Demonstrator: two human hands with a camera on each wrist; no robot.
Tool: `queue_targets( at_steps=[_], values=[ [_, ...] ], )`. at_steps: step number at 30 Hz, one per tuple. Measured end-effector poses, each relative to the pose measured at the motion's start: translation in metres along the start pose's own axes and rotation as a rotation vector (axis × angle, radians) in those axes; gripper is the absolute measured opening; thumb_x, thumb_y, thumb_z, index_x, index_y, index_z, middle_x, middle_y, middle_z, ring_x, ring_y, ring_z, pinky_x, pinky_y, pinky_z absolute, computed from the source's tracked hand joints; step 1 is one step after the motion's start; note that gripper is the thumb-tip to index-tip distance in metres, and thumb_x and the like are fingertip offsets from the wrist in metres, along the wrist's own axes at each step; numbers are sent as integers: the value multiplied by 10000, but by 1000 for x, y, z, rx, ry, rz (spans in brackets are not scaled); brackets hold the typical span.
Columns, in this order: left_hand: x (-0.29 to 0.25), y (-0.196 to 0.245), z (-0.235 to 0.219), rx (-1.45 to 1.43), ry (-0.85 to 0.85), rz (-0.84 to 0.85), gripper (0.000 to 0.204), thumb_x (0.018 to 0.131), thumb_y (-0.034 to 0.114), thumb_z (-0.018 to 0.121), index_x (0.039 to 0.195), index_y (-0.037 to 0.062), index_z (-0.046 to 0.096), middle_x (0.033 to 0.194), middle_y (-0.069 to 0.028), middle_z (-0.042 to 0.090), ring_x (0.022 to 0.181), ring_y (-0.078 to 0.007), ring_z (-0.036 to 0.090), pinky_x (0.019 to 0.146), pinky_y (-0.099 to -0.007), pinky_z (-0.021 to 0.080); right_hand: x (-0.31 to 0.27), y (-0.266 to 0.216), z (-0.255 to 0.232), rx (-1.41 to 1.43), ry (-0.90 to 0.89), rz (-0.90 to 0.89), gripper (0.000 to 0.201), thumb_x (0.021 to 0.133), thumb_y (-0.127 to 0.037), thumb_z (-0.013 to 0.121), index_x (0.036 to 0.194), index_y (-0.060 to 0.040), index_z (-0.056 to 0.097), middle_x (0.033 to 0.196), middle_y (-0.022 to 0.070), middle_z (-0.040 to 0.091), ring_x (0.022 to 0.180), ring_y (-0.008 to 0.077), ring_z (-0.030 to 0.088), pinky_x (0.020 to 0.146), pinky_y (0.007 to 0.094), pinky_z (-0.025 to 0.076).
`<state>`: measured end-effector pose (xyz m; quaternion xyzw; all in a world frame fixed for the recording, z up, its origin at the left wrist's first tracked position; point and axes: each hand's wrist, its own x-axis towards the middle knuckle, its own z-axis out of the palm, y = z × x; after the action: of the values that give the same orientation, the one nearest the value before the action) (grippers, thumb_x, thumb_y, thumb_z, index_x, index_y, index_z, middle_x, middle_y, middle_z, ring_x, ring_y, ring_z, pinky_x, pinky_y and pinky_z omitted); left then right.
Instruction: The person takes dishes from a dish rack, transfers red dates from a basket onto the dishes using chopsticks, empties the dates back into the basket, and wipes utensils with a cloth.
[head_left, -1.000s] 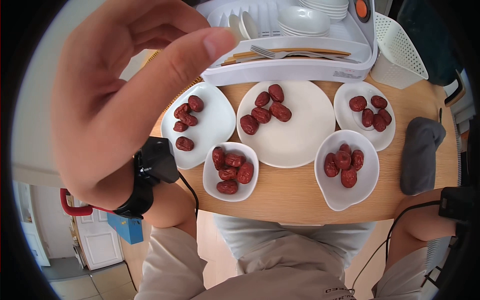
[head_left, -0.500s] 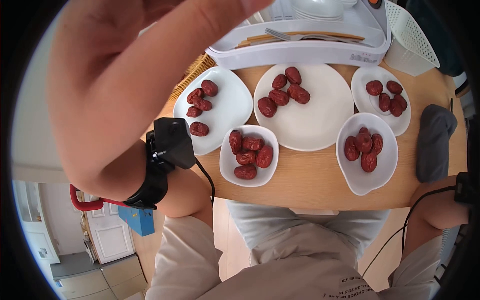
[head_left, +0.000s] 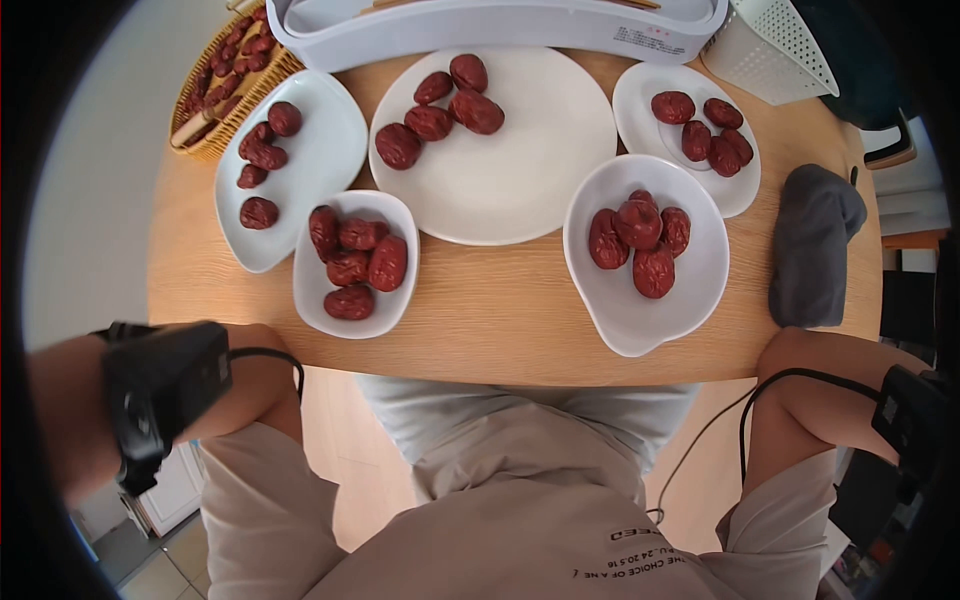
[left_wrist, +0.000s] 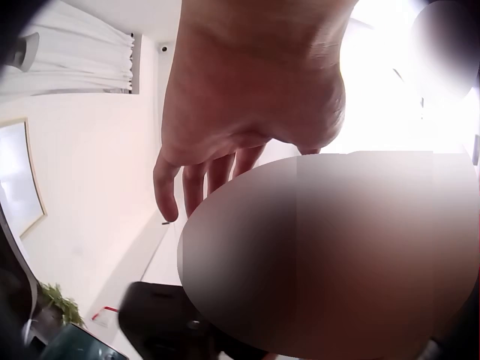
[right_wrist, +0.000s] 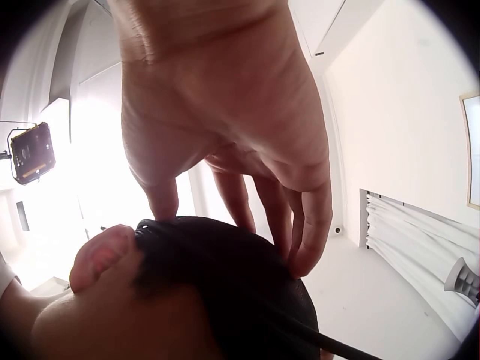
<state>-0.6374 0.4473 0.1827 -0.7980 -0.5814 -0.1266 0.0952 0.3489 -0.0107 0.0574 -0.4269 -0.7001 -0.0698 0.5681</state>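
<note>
In the left wrist view the left hand (left_wrist: 251,97) is raised, fingers extended and slightly bent, beside a blurred rounded area that hides some fingertips. The right hand (right_wrist: 225,127) reaches over a dark-covered head (right_wrist: 232,277) in the right wrist view, its spread fingers touching or close to it. The head view shows only the forearms, with wrist cameras (head_left: 165,385). Red dates lie on a left plate (head_left: 325,130), a round plate (head_left: 510,180) and a right plate (head_left: 645,90), and in a squarish bowl (head_left: 310,290) and a spouted bowl (head_left: 640,325).
A wicker basket (head_left: 205,145) of dates stands at the back left. Behind the plates is a white rack (head_left: 500,35), with a perforated white basket (head_left: 770,60) to its right. A dark grey cloth pouch (head_left: 810,250) lies at the table's right side.
The left hand has left the head view, and its forearm is lower and farther left. The head view has shifted, bringing the wicker basket into fuller sight. The dates look unmoved.
</note>
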Motion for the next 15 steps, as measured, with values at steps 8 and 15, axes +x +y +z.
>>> queue_targets(
  at_steps=[8,15],
  values=[
    [-127,-41,28,-7,-5,-98,379,967,191,516,1266,-42,514,1085,-125,595,982,-208,563,924,-347,418,12,6,3,-17,-89,-14,264,903,-233,669,838,23,680,632,49,597,574,86,521,502,246,427],
    [-129,-47,49,31,32,-158,385,968,196,515,1270,-42,512,1093,-129,594,989,-213,563,927,-353,418,19,10,7,-22,-102,-42,264,905,-231,666,839,24,680,637,51,599,578,87,524,505,246,429]
  ],
)
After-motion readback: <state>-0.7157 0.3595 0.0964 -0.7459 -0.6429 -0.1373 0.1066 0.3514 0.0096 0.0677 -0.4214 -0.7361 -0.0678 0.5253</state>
